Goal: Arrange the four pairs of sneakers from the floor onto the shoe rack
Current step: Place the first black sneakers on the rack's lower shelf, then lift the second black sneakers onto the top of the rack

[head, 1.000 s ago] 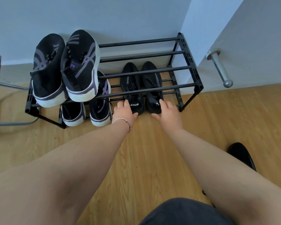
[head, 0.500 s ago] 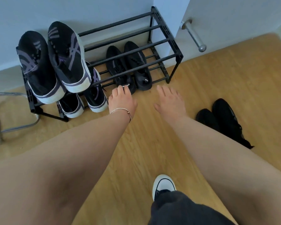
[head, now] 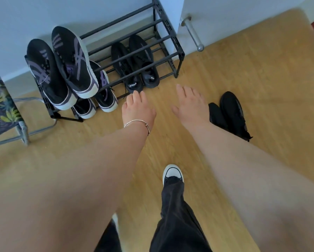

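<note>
A person stands on a wood-grain floor (head: pixel 261 79), a dark trouser leg (head: pixel 174 211) and a white-toed sneaker on the foot (head: pixel 172 174) nearest the camera. Both bare forearms reach forward over the boards. The left hand (head: pixel 137 110), a thin bracelet (head: pixel 137 123) at its wrist, is spread flat and palm down with nothing in it, its fingertips just short of the heel of a black sneaker on the rack. The right hand (head: pixel 190 102) is likewise open, fingers loosely splayed, and empty.

Just beyond the right hand, a pair of black sneakers (head: pixel 228 113) lies on the floor, side by side, apart from the rack.

Farther on, the black two-tier shoe rack (head: pixel 172 37) stands against a pale wall (head: pixel 43 13). Its lower tier holds a black pair (head: pixel 134 64) at the right, heels toward the camera, and a black-and-purple pair (head: pixel 101 95) with white soles at the left. A second black-and-purple pair (head: pixel 61 66) rests on the top tier at the left, toes to the wall; the right half of that tier is bare bars.

At the far left, a metal-framed stand with leaf-print fabric (head: pixel 1 106) sits beside the rack. At the right, a silver door stop (head: pixel 193 33) juts from the wall.
</note>
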